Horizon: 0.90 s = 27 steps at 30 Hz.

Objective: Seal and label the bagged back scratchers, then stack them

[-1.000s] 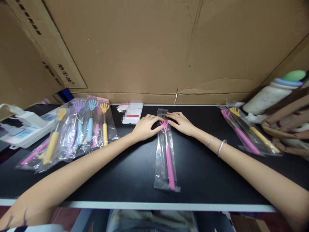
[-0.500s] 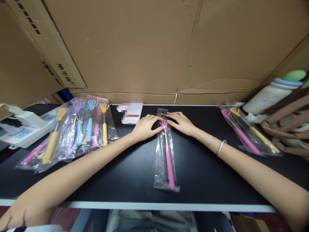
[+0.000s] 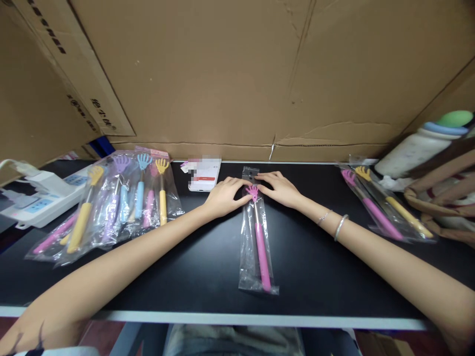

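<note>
A pink back scratcher in a clear plastic bag (image 3: 258, 242) lies lengthwise in the middle of the black table (image 3: 311, 262), its small hand-shaped head pointing away from me. My left hand (image 3: 223, 196) rests on the bag's top from the left, fingers pressing near the head. My right hand (image 3: 279, 189) presses the same top end from the right. Both hands hold the bag flat against the table. My right wrist carries a bangle and a thin chain.
A pile of bagged scratchers (image 3: 115, 202) in yellow, purple, blue and pink lies at left, beside a white power strip (image 3: 35, 198). A white phone (image 3: 203, 174) lies behind my left hand. Two bagged scratchers (image 3: 382, 210) lie at right, near a bottle (image 3: 419, 148) and a bag (image 3: 441, 198). Cardboard walls (image 3: 237, 74) stand behind.
</note>
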### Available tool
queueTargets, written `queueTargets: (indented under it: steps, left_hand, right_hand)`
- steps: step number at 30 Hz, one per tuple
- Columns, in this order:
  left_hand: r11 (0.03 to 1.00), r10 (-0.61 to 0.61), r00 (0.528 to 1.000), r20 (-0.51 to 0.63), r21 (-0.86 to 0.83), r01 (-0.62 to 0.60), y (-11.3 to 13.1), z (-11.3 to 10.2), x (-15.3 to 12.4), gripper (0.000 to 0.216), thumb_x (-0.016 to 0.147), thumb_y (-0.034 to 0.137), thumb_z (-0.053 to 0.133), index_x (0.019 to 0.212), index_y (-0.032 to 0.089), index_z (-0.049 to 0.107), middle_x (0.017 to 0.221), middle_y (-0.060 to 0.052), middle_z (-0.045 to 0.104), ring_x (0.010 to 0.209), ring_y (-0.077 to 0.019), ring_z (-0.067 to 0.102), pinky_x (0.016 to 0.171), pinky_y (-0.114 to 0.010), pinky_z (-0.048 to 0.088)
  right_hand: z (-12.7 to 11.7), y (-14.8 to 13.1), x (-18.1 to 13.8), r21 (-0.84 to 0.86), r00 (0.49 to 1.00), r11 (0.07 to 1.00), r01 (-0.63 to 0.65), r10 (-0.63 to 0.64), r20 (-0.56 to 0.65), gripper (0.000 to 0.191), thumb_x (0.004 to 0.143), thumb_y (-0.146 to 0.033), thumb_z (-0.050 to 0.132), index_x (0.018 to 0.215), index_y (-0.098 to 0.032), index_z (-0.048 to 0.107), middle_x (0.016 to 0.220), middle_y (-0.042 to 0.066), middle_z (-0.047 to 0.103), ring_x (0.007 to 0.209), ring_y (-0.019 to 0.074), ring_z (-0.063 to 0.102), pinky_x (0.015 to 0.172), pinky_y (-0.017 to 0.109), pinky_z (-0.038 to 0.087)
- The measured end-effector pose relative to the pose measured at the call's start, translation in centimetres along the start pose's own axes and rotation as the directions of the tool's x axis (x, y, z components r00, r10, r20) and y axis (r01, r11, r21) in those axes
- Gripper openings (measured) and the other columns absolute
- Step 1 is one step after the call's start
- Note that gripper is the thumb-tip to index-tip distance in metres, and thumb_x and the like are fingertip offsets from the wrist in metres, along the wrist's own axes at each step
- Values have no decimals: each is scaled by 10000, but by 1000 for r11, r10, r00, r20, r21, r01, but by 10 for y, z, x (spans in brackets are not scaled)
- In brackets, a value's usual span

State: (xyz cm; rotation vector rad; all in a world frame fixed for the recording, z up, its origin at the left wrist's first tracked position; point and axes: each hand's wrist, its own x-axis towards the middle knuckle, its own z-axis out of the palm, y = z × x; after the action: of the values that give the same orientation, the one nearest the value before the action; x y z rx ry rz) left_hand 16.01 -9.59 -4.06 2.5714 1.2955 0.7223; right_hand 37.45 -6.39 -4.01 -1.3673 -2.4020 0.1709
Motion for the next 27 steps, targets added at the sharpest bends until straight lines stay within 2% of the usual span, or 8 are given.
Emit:
queueTargets:
  steps: [11,20,27]
  left_hand:
    - [1000,9,1000,-13,25,-9,0,1,0,383,883,489,438,1142,230,549,1150,-33,624,1067,-232,528,912,-397,453]
    - [1000,10,1000,-4,16,-10,2,-1,-1,380,890,495,418,1141,242,551,1159,-27,618,1079,-228,524,935,-393,444]
    - [999,15,1000,-3,29,-15,1,0,-1,383,889,489,428,1151,235,544,1159,-29,615,1071,-226,524,934,-391,443]
  right_hand:
    - [0,8,24,-20,999,999,44,-44,8,367,879,-418,469,1135,-209,629,1161,102,593,1103,283,491,912,466,459]
    - [16,18,31,17,985,998,65,-61,-163,263,865,-296,472,1030,-221,663,1109,89,546,1095,249,501,938,430,456]
    - [15,17,29,14,986,1000,28,-25,-164,258,857,-303,492,1032,-211,659,1087,90,561,1077,257,500,934,433,450]
